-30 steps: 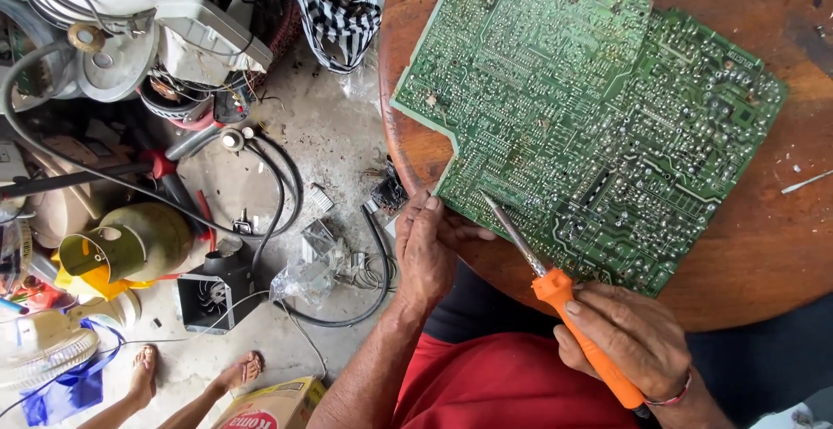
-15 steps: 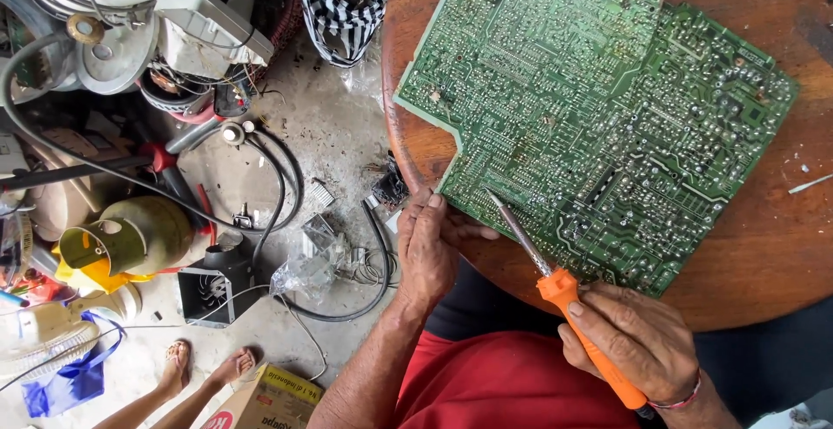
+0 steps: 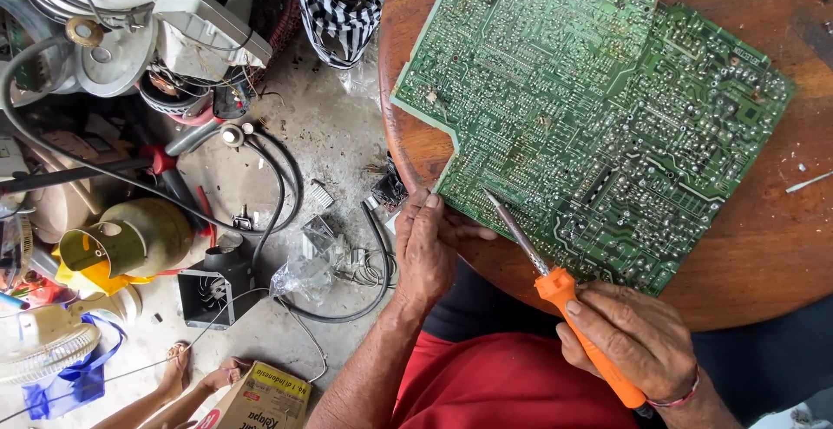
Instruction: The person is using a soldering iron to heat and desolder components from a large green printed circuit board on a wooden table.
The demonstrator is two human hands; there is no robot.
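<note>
Item: large green circuit board (image 3: 590, 108), solder side up, lay flat on a round wooden table (image 3: 764, 247), its notched corner overhanging the table's left edge and bare wood showing along the near and right edges. Left hand (image 3: 425, 251) rested at the near-left edge, fingers loosely apart, fingertips touching the board's corner; right hand (image 3: 633, 338) was clamped around an orange-handled soldering iron (image 3: 564, 294), tip on the board near its near edge. Below the table's left edge: cluttered concrete floor (image 3: 334, 151) with black cable (image 3: 286, 186), yellow canister (image 3: 126, 242).
</note>
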